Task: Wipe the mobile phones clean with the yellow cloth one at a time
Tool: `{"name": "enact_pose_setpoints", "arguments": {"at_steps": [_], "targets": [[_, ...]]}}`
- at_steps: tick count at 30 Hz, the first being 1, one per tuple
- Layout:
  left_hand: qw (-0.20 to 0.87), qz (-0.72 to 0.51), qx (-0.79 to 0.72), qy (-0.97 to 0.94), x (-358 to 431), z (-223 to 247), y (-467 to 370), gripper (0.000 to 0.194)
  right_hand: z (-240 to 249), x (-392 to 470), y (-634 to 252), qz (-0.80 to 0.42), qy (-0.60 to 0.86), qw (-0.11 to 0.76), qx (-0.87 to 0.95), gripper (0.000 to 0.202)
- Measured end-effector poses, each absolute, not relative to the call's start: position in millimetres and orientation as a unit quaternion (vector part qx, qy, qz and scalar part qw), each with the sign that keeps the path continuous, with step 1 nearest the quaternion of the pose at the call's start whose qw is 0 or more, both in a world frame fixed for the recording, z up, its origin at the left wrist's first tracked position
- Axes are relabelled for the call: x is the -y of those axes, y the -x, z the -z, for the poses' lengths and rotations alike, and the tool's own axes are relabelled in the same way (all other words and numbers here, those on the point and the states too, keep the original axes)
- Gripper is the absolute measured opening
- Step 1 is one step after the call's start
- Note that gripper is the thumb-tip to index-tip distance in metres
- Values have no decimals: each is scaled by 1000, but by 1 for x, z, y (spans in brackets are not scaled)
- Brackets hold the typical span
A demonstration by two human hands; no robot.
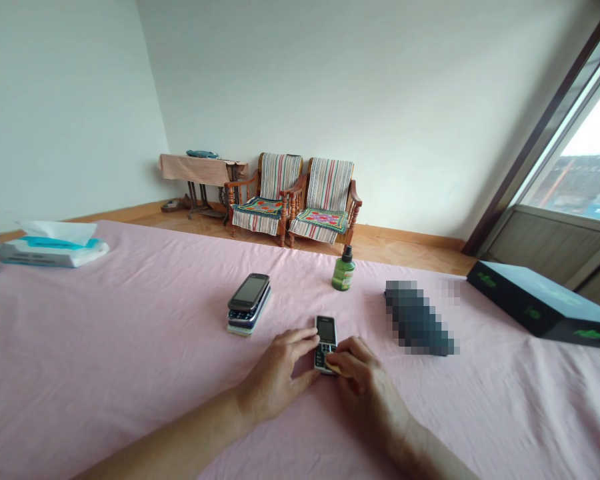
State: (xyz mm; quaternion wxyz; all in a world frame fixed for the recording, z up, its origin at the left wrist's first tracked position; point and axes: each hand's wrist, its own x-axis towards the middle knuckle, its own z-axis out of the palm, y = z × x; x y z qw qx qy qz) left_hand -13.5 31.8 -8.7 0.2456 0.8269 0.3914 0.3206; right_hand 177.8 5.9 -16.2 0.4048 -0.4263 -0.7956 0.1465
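Observation:
A keypad mobile phone with a dark screen and silver edges lies face up on the pink cloth. My left hand steadies it, fingers along its left edge and thumb by the lower corner. Over the lower right of the keypad, my right hand is closed in a pinch on a small yellowish piece, which touches the keys; its kind is hard to make out. To the left sits a stack of phones, a grey touchscreen one on top.
A green bottle with a black cap stands beyond the phone. Right of it are a blurred dark object and a black box. A tissue pack lies far left. Two wooden chairs stand behind.

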Motion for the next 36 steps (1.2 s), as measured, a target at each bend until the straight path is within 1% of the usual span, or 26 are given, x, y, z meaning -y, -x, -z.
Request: {"name": "enact_pose_setpoints", "arguments": {"at_steps": [4,8,12,18,25,31,36], "targets": [[243,-315,-393,-829,-32,8,13,48,17,-5,-177,-145,421,400,801,36],[245,-311,-388,-832,-33,7,13,49,17,-7,-177,-150,430,409,791,38],[247,-318,-389,-829,-33,8,13,48,17,-7,-176,-150,420,407,797,34],[242,-312,-390,-832,-32,7,13,49,19,-6,-177,-141,424,411,794,36],[240,-316,-397,-828,-31,8,13,48,16,-6,-174,-141,402,407,808,31],[237,-321,-393,-829,-33,10,13,49,14,-7,-172,-135,408,405,807,34],[232,-317,-395,-830,-33,11,13,48,13,-7,-172,-129,407,406,808,31]]}}
